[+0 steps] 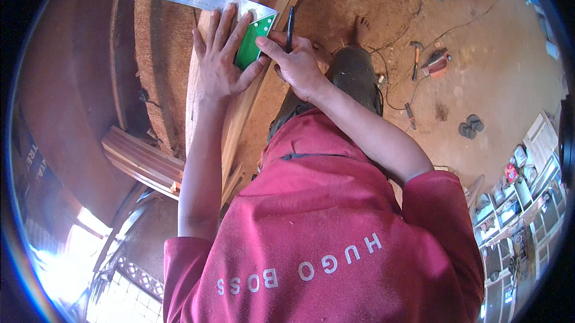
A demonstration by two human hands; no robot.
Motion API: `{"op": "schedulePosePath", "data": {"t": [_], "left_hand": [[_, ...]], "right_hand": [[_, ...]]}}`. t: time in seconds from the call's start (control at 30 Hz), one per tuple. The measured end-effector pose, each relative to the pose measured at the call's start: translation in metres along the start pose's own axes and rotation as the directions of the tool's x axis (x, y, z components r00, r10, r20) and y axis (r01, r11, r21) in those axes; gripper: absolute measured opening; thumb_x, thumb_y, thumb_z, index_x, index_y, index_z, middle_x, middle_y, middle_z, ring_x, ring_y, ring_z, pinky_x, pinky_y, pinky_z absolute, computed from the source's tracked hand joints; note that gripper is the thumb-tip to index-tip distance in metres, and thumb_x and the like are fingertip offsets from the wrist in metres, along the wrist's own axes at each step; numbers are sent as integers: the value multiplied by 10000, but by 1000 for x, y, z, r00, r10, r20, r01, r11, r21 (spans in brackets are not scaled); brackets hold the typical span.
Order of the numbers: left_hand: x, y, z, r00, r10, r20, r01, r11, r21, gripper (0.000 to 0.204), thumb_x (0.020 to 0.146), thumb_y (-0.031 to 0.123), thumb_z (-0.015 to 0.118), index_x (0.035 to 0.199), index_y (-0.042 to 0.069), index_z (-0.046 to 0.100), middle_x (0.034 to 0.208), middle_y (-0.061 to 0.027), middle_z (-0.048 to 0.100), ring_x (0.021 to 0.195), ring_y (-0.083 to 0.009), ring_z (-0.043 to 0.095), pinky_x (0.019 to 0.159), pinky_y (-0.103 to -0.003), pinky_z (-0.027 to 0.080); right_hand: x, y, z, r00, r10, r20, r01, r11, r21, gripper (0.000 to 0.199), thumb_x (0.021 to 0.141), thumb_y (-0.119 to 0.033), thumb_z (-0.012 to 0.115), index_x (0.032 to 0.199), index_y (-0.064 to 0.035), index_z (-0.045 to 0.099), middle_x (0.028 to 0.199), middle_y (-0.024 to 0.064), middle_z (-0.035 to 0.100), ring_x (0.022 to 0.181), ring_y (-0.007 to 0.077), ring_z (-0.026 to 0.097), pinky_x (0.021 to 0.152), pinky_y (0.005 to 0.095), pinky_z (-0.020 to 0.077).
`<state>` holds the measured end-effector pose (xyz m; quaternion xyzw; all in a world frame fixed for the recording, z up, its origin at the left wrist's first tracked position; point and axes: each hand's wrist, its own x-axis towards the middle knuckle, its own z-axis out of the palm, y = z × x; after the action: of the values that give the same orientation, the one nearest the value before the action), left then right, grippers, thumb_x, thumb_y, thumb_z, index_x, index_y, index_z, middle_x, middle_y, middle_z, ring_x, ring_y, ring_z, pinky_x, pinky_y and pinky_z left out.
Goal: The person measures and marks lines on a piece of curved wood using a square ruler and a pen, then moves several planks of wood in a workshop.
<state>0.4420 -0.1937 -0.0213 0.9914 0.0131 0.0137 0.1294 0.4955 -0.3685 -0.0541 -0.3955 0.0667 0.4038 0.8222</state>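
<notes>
Try square (239, 20), one of it, with a silver steel blade and a green stock, is lying across the top of a long wooden plank (209, 101) that is running away from the person along the workshop floor. One left hand (220, 59) is pressing flat on the square, its fingers spread wide over the blade and the green stock, the thumb reaching out toward the other hand. One right hand (294, 62) is sitting just beside the green end, its fingers closed around a single dark pen (290, 26) that is pointing upright, the forefinger stretching forward to touch the stock's edge. Both forearms are coming out of the short sleeves of one red shirt (335, 233). To the left of the plank a rough, bark-edged slab (157, 53) is lying alongside it, and lower down a small stack of reddish boards (144, 161) is resting at an angle. One bare foot (360, 28) is standing on the earthen floor (479, 65) beyond the hands. Out on that floor I am counting one hammer (415, 53), one red power tool (437, 62) with a cable trailing from it, and a pair of dark sandals (470, 125), all well apart from the plank. Shelves (515, 203) crowded with small containers are lining the right edge
</notes>
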Motion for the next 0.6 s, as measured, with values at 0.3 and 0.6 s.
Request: {"op": "schedulePosePath", "data": {"t": [0.3,0.6], "left_hand": [[1,-2,-1,1000,20,-7,-20,1000,8,860,842,668,641,1579,251,492,1669,-133,386,1572,-399,274,1215,-713,87],[3,-1,-3,999,32,-2,-32,999,36,876,842,676,640,1572,211,508,1676,-132,379,1577,-388,272,1216,-709,105]], "right_hand": [[3,-28,-23,922,-280,-268,156,902,-403,253,965,-297,752,1058,-62,772,837,-4,725,568,15,495,483,211,353],[-18,-146,-39,704,-697,-138,503,626,-596,359,1056,-355,549,1004,-27,685,932,85,709,791,195,688,661,326,555]]}}
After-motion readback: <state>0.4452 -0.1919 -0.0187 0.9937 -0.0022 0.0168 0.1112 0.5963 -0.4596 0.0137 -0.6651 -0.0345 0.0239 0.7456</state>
